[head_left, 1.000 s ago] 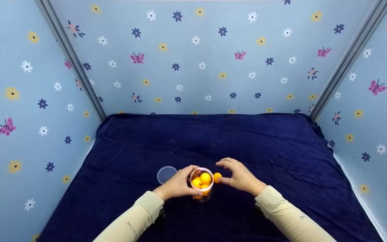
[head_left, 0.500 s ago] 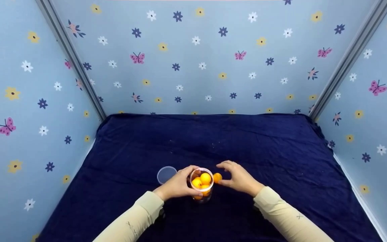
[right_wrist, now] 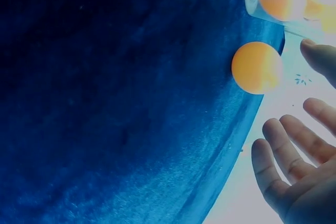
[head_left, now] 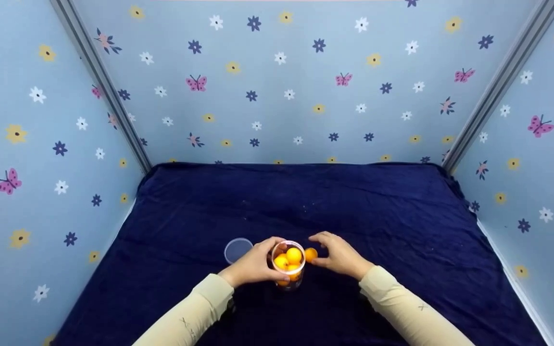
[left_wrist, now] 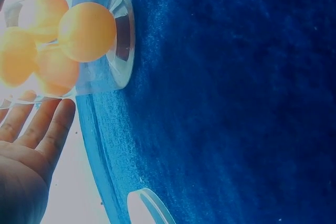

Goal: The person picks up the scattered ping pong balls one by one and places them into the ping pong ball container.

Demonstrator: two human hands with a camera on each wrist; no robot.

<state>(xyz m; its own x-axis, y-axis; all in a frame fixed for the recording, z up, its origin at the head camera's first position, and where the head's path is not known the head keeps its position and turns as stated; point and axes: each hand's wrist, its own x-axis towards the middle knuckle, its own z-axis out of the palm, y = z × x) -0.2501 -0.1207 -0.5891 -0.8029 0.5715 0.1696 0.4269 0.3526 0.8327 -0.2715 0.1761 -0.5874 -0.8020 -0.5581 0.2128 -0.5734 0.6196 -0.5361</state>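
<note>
My left hand (head_left: pixel 254 263) grips a clear plastic jar (head_left: pixel 290 284) around its upper part, thumb on the near side and fingers on the far side. Several orange ping-pong balls (left_wrist: pixel 87 32) lie inside the uncapped jar, which stands upright on the cloth. One loose orange ping-pong ball (right_wrist: pixel 256 68) sits on the cloth just right of the jar. Over that ball my right hand (head_left: pixel 342 257) hovers with thumb and fingers spread apart. In the right wrist view its fingers (right_wrist: pixel 283 142) are clear of the ball.
A round translucent lid (head_left: pixel 238 251) lies on the cloth left of the jar, beside the left hand. Dark blue velvet cloth (head_left: pixel 378 202) covers the table. Flower-patterned walls (head_left: pixel 286 81) enclose it at the back and both sides.
My right hand has shifted slightly left and lower, its fingers a little more bent beside the loose ball. The left hand, jar and lid stay in place.
</note>
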